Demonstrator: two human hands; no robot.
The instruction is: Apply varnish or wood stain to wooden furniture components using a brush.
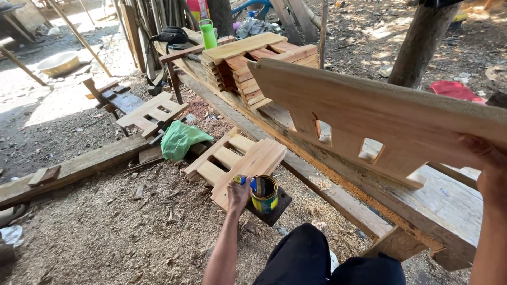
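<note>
Slotted board (pixel 380 113) held up bare by right hand (pixel 488 163); left hand (pixel 238 194) closed on brush (pixel 248 183) at open can (pixel 264 193). Coating not yet begun.

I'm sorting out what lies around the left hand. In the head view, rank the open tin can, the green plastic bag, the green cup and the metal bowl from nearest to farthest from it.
From the left hand:
1. Open tin can, right beside the hand.
2. Green plastic bag, up and to the left on the ground.
3. Green cup, far up on the bench end.
4. Metal bowl, far upper left on the ground.
</note>
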